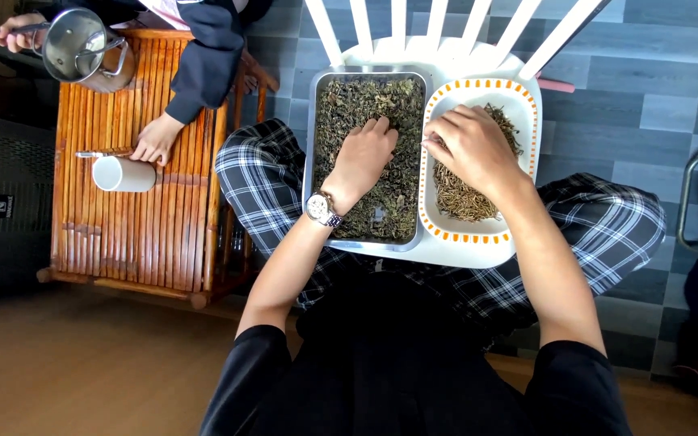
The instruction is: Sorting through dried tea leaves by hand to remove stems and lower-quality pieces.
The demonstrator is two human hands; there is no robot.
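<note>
A metal tray full of dark dried leaves rests on a white plastic chair seat in front of me. My left hand, with a wristwatch on the wrist, lies palm-down on the leaves, fingers slightly spread. Beside the tray on the right stands a white rectangular dish with an orange dotted rim, holding brownish dried stems. My right hand hovers over that dish, fingers curled together near its left rim; whether it pinches anything I cannot tell.
The white chair has its slatted back at the far side. To the left stands a bamboo table with a white cup. Another person's hand rests there; their other hand holds a steel pot.
</note>
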